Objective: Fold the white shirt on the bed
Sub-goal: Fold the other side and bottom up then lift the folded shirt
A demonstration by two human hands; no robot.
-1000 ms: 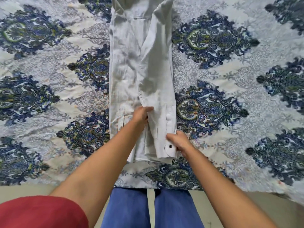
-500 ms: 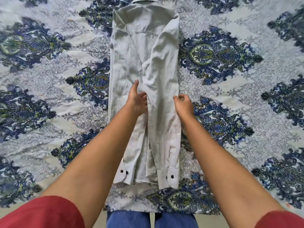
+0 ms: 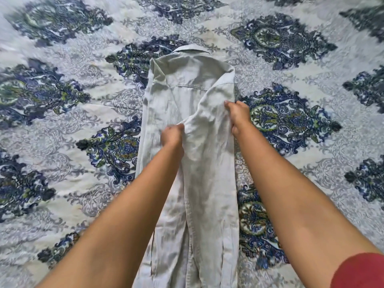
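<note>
While left hand [image 3: 172, 137] pinches a fold of white shirt [image 3: 187, 96], right hand [image 3: 239, 115] grips its edge, fingers curled

Both bare arms reach forward, hands curled.
Left hand [image 3: 172, 136] pinches a fold of the white shirt [image 3: 182, 96]; right hand [image 3: 239, 115], farther out, grips its edge.

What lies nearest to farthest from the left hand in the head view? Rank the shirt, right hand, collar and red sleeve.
1. The shirt: gripped by the left hand.
2. The right hand: just to the right, on the shirt's right edge.
3. The collar: at the shirt's far end.
4. The red sleeve: bottom right corner.
</note>
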